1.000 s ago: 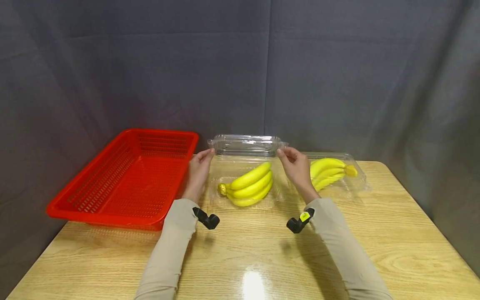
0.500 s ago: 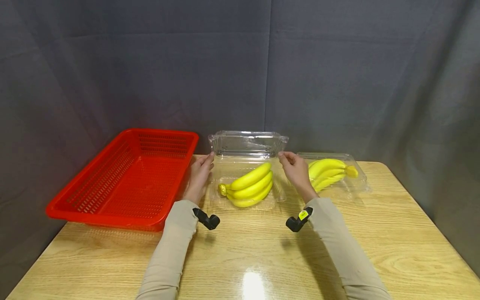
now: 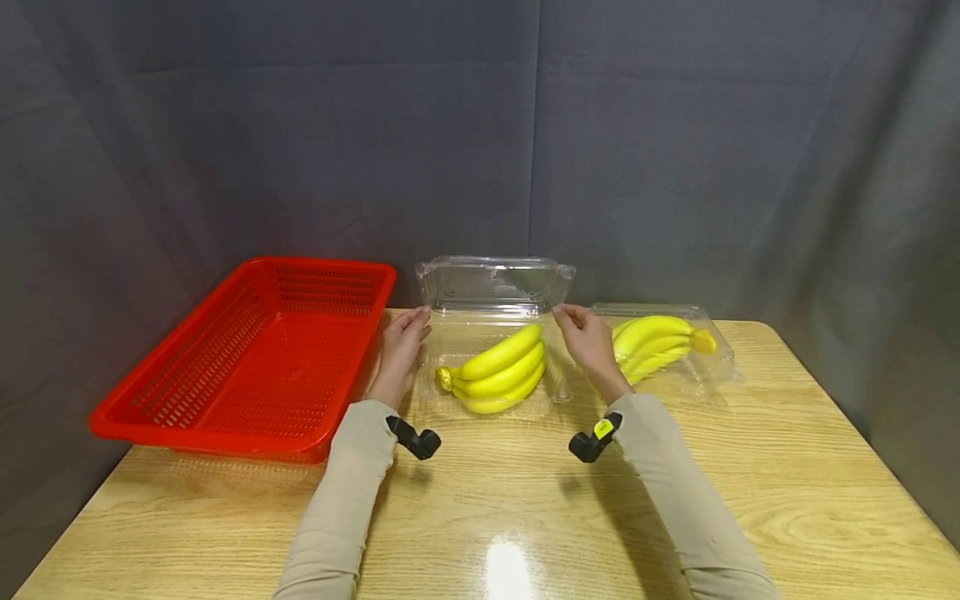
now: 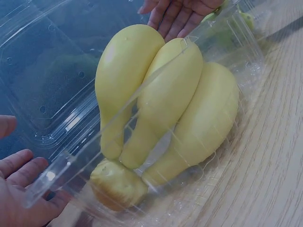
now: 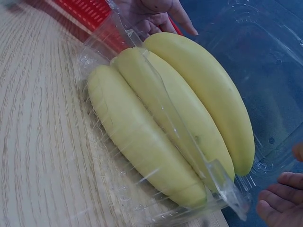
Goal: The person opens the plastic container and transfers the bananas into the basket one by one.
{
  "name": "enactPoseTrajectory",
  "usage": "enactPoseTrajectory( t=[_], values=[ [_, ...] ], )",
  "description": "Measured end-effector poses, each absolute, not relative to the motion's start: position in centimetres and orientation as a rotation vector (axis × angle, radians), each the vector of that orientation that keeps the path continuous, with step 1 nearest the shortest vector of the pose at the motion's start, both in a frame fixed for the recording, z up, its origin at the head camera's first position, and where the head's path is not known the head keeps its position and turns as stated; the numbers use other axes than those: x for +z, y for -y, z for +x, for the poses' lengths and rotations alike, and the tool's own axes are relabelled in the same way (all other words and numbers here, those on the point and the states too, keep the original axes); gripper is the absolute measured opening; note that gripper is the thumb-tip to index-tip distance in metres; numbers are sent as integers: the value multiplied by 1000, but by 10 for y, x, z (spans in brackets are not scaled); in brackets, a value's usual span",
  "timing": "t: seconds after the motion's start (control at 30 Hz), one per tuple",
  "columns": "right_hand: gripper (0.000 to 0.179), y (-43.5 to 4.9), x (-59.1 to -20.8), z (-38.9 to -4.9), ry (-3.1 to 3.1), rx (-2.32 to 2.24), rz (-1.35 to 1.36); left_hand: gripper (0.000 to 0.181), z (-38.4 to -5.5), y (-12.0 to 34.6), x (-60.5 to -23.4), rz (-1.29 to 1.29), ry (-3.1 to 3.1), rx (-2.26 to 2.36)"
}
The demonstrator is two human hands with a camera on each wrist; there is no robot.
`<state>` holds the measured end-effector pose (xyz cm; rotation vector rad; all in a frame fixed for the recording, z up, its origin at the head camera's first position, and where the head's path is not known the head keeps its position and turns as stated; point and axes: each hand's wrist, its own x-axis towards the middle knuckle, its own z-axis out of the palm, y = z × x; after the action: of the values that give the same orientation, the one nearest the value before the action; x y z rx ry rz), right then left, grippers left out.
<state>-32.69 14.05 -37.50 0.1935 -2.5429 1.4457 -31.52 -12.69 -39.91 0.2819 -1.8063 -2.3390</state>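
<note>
A bunch of yellow bananas [image 3: 495, 375] lies in the base of a clear plastic clamshell box [image 3: 557, 387], its stem end to the left. Behind it the clear lid [image 3: 495, 283] stands raised against the dark curtain. My left hand [image 3: 400, 350] is beside the box's rear left corner, and in the left wrist view its fingers [image 4: 23, 172] are spread loosely around nothing. My right hand [image 3: 591, 342] is at the rear right corner, thumb and fingers [image 5: 286, 196] apart in the right wrist view. Both hands' fingertips are near the lid's lower edge.
To the left stands a red plastic basket [image 3: 217, 442] with slotted walls, close to my left forearm. A second clear box [image 3: 723, 362] holding another banana bunch [image 3: 652, 342] sits right of my right hand. The wooden table [image 3: 480, 500] stretches in front; a grey curtain [image 3: 480, 150] hangs behind.
Both hands have let go of the lid's side corners and dropped slightly toward the hinge. The lid now stands taller in the head view. The bananas have stayed put.
</note>
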Motion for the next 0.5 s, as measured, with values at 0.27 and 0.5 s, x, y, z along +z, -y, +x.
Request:
enactPoseTrajectory(
  t=[0.27, 0.5],
  values=[
    [39, -140, -378, -328, 2514, 1468, 221, 44, -316, 126, -401, 243, 1780, -2348],
    [36, -140, -380, -330, 2516, 1472, 203, 54, -320, 126, -405, 147, 1826, -2301]
  ],
)
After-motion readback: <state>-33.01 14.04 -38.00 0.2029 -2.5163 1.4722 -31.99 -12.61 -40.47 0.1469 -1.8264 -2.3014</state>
